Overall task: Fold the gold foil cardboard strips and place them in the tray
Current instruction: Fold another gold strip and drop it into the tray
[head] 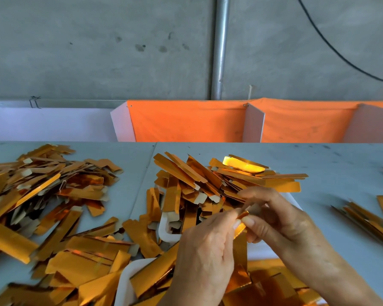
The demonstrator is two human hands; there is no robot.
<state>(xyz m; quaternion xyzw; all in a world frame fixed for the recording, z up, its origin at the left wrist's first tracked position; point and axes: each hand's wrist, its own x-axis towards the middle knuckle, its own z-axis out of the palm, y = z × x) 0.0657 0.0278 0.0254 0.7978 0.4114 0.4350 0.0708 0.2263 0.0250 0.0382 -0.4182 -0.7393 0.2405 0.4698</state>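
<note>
**Both hands pinch one gold strip above the tray**

The left hand and the right hand meet near the lower middle of the view, over a table strewn with gold foil strips. Between them is a single strip, standing roughly upright, with its lower end running down between the wrists. The left thumb and forefinger are pinched together on its upper part from the left. The right hand's fingers curl round it from the right, the thumb pressing its front face. The top of the strip is bent over at the fingertips; how sharp the crease is cannot be told, as the fingers cover it.

Just behind and under the hands lies a white tray, its rounded rim showing at the left of the hands. It is heaped with strips that spill over its edges, some showing a pale cardboard back. A second white tray shows by its rim at the lower edge, also covered in strips.

A loose pile spreads across the left of the table. A smaller bundle lies well apart on the right.

Behind the table stand white dividers and an orange cloth, before a grey wall with a metal pipe and a black cable.
</note>
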